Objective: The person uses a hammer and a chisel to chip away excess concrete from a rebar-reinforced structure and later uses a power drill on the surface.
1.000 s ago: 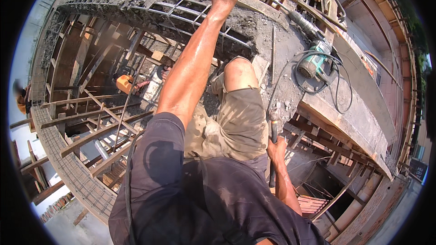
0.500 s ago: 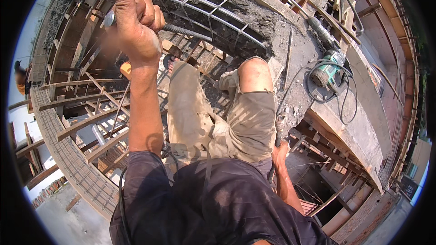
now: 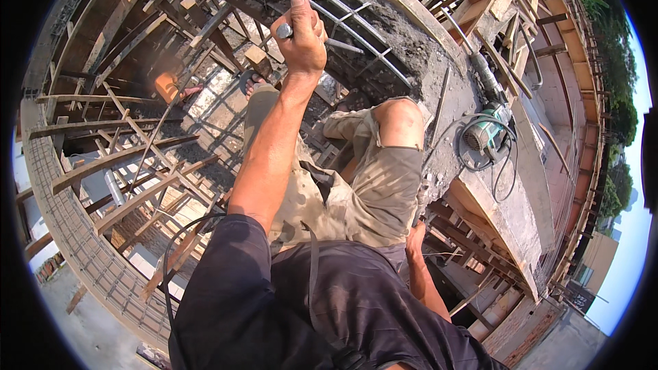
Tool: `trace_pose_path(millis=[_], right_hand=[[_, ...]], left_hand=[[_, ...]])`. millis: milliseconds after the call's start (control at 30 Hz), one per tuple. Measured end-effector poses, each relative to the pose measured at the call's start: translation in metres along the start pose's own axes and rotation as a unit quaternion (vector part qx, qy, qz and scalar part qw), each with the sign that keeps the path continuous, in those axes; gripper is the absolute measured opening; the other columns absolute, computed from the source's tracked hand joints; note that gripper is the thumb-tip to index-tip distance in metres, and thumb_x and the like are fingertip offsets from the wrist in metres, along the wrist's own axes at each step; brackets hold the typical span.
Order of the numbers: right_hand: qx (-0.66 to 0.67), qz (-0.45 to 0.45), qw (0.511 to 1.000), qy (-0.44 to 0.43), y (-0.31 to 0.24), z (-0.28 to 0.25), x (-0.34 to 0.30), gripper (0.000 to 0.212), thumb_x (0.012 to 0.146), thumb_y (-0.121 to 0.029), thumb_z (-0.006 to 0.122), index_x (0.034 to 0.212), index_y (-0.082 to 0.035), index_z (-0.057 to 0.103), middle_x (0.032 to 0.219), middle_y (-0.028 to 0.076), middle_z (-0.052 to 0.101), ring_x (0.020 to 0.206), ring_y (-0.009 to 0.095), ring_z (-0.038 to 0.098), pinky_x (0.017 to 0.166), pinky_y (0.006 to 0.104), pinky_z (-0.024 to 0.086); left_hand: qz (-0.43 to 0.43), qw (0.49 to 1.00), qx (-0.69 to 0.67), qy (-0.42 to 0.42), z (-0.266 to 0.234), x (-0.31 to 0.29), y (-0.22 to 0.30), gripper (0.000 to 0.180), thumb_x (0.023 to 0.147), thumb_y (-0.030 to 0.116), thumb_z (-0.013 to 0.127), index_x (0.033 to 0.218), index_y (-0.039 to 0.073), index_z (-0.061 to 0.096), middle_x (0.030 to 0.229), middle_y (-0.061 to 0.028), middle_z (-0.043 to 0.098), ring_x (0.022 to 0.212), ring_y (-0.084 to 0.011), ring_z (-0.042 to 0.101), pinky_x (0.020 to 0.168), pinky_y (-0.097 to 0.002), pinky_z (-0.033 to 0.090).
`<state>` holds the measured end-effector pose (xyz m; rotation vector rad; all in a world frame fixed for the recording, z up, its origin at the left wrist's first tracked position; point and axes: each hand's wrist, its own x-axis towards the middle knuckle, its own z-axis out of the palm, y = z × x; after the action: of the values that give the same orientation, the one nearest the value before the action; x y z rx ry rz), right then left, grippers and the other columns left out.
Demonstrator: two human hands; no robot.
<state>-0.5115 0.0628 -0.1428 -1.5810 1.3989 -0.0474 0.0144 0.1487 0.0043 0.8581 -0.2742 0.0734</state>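
My left hand (image 3: 306, 44) is wrapped round a short steel rod (image 3: 345, 46), thumb up. The rod's blunt, bright end (image 3: 284, 30) sticks out on the left of the fist; its other end points right, toward the exposed rebar (image 3: 348, 19) of a broken concrete beam (image 3: 404, 44). Low beside my right thigh, my right hand (image 3: 415, 234) is closed by the slab's edge. Around it the fingers are partly hidden, and a grey, stick-like shape (image 3: 419, 214) runs up from it; its kind is unclear.
A green power breaker (image 3: 483, 133) with a coiled cable lies on the slab to my right. Timber props (image 3: 147, 140) and formwork fill the drop on the left. Down there is an orange patch (image 3: 166, 87), apparently clothing. A curved, rebar-topped form (image 3: 82, 247) bends along the left.
My left hand has moved right with the rod, closer to the rebar. The view has shifted, showing more trees and sky on the right. My right hand stays low by the slab.
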Motion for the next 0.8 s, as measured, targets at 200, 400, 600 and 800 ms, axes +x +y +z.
trace_pose_path(millis=[200,400,600,800], right_hand=[[0.050,-0.024,0.998,-0.012,-0.015,0.006,0.001,0.025,0.081,-0.023,0.077,0.092,-0.001,0.072,0.089,0.004,0.071,0.077,0.014,0.062,0.071,0.0317,0.049],[0.019,0.002,1.000,-0.016,-0.009,0.004,-0.002,0.026,0.079,-0.019,0.077,0.096,-0.001,0.072,0.089,0.005,0.071,0.077,0.014,0.063,0.070,0.0325,0.049],[0.025,-0.028,0.999,0.019,0.008,0.002,0.006,0.023,0.079,-0.021,0.075,0.094,-0.004,0.072,0.085,0.004,0.069,0.072,0.014,0.060,0.068,0.0335,0.047],[-0.048,-0.042,0.997,0.036,-0.014,0.004,-0.001,0.030,0.078,-0.028,0.076,0.090,0.000,0.071,0.078,0.004,0.068,0.070,0.014,0.058,0.065,0.0358,0.048]], left_hand=[[0.082,0.950,0.302,0.011,-0.040,-0.005,-0.005,0.058,0.098,0.049,0.057,0.059,0.008,0.047,0.051,0.0053,0.037,0.047,-0.0072,0.037,0.042,-0.0305,0.024],[0.066,0.995,0.063,0.029,-0.029,-0.001,0.044,0.057,0.101,0.043,0.055,0.057,0.014,0.034,0.051,0.0069,0.027,0.042,-0.0052,0.024,0.040,-0.0274,0.017],[0.081,0.996,0.039,0.017,-0.012,-0.002,-0.026,0.056,0.101,0.041,0.056,0.059,0.014,0.030,0.052,0.0060,0.025,0.044,-0.0060,0.023,0.042,-0.0282,0.020],[0.011,0.997,0.030,0.067,-0.029,-0.014,-0.026,0.052,0.102,0.037,0.052,0.060,0.016,0.031,0.052,0.0061,0.025,0.044,-0.0065,0.023,0.041,-0.0281,0.022]])
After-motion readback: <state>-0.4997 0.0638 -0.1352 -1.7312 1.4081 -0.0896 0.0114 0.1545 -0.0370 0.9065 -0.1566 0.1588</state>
